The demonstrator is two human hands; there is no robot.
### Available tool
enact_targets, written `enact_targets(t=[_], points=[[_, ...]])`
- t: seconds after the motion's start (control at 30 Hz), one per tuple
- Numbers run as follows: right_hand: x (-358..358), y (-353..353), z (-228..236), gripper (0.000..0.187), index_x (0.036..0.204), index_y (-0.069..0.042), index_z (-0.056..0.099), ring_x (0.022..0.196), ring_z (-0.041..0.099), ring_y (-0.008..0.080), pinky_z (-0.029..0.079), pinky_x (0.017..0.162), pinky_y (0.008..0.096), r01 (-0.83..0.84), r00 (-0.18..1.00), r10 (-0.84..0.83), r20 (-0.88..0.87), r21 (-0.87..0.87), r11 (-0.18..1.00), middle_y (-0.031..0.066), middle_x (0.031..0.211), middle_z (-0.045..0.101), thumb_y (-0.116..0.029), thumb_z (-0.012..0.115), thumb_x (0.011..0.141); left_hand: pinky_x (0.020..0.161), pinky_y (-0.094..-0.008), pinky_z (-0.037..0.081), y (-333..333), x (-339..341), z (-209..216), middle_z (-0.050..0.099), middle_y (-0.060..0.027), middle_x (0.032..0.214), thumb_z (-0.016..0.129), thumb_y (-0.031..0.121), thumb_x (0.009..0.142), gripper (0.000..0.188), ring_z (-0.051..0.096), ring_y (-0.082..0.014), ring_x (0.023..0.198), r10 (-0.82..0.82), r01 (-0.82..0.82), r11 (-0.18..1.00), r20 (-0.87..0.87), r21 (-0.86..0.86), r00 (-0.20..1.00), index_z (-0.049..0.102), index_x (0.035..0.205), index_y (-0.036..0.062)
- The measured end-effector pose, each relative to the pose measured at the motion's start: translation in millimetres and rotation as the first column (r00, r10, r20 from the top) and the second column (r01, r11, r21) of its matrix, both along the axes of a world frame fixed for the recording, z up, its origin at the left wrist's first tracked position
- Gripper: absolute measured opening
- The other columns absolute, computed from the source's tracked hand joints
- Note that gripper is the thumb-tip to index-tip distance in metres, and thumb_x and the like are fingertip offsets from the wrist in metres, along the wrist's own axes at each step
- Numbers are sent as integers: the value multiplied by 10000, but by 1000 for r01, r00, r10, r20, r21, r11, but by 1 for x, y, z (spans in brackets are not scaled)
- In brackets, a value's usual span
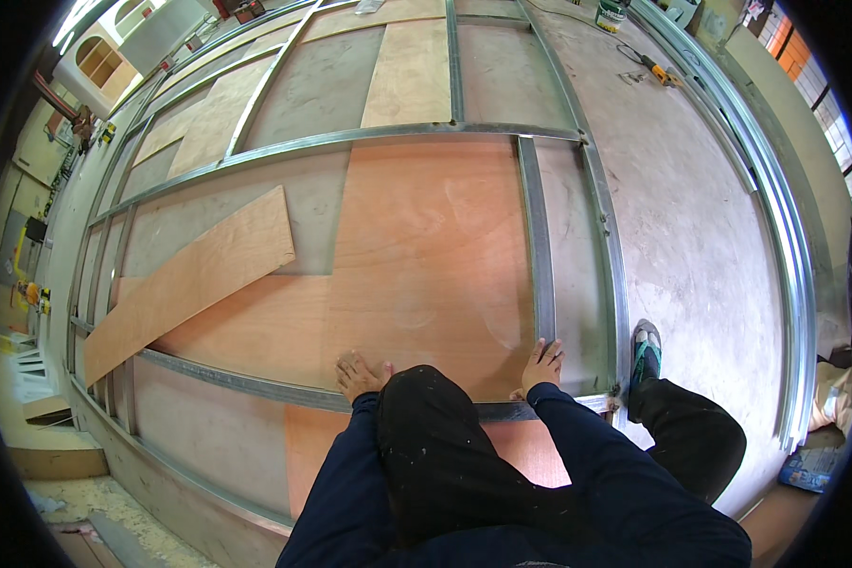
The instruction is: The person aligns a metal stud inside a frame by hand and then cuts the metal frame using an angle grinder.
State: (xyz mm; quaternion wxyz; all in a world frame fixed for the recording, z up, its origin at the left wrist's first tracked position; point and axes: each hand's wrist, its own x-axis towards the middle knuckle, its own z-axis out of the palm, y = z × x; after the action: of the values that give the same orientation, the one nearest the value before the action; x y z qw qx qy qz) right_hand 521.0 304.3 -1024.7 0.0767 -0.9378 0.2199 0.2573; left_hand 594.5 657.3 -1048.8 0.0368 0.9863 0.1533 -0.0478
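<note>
A large plywood sheet (426,246) lies within a bay of a metal stud frame (293,144) on the floor. My left hand (359,375) rests flat on the near edge of the sheet, beside the near crossbar (246,381), with fingers spread. At the sheet's near right corner my right hand (541,365) touches the lower end of a short metal stud (540,237); its fingers are stretched out and grip nothing. A loose plywood strip (199,275) lies aslant over the frame to the left. My bent knee hides part of the crossbar between my hands.
More plywood pieces (409,71) lie in the far bays. On the floor at right are a yellow-and-black power tool (661,71), a bucket (611,14) and long metal channels (776,218). My sandalled foot (647,352) stands beside the frame's right rail (608,227).
</note>
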Motion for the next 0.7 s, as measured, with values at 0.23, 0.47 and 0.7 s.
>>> enact_targets(t=[0.23, 0.47, 0.7], points=[[-1, -1, -8, 1503, 1426, 5, -60, 1273, 153, 588, 269, 1045, 546, -22, 1000, 22, 16, -35, 999, 391, 1418, -74, -417, 909, 356, 1045, -551, 216, -2, 0, 6, 261, -284, 1425, 555, 635, 719, 918, 210, -409, 1343, 10, -11, 1000, -25, -24, 1000, 282, 1416, 103], [0, 2, -1, 1490, 1428, 4, -46, 1268, 162, 591, 272, 1044, 548, -28, 1000, 28, 1, -13, 1000, 394, 1418, -59, -411, 908, 361, 1048, -550, 206, 4, 1, 5, 229, -294, 1433, 512, 674, 726, 934, 197, -415, 1346, 14, -15, 1000, -55, -22, 998, 267, 1423, 102], [-1, -1, -7, 1503, 1428, 1, -50, 1270, 155, 589, 269, 1043, 553, -17, 999, 18, 27, -34, 999, 393, 1418, -67, -407, 913, 348, 1039, -555, 219, 0, 1, 2, 254, -287, 1427, 541, 646, 720, 922, 214, -415, 1340, 4, -4, 1000, -20, -20, 1000, 281, 1416, 98]])
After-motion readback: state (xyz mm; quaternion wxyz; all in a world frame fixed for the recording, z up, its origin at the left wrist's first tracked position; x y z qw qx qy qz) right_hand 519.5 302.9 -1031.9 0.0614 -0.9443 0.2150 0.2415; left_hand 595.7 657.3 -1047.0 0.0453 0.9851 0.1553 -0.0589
